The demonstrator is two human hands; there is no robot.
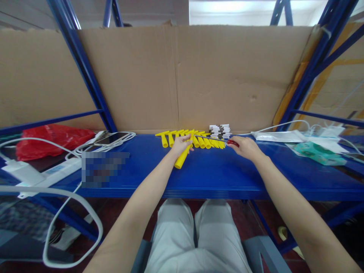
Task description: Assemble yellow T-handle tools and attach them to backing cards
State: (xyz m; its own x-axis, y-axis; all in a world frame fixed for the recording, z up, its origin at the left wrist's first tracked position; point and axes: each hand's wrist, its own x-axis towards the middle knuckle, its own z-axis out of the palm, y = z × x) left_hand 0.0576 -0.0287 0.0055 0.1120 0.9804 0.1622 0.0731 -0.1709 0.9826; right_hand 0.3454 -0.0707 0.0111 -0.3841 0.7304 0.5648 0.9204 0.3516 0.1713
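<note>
My left hand (181, 145) is closed around a yellow T-shaped piece with a round handle (181, 161), whose wide end points down toward me. In my right hand (247, 147) is a screwdriver with a red handle (232, 143). Its thin metal shaft runs left, to the top of the held yellow piece; whether the tip touches cannot be made out. Behind my hands, several more yellow T-shaped pieces (165, 141) lie in a row on the blue table (222, 170). A stack of small white pieces with dark bands (220, 131) sits just behind that row.
Cardboard (127, 83) walls off the back between blue metal posts. On the left are a red plastic bag (51, 138), a white power strip (61, 172), a phone (112, 139) and cables. White packaging (278, 136) and a green packet (320, 152) lie at the right.
</note>
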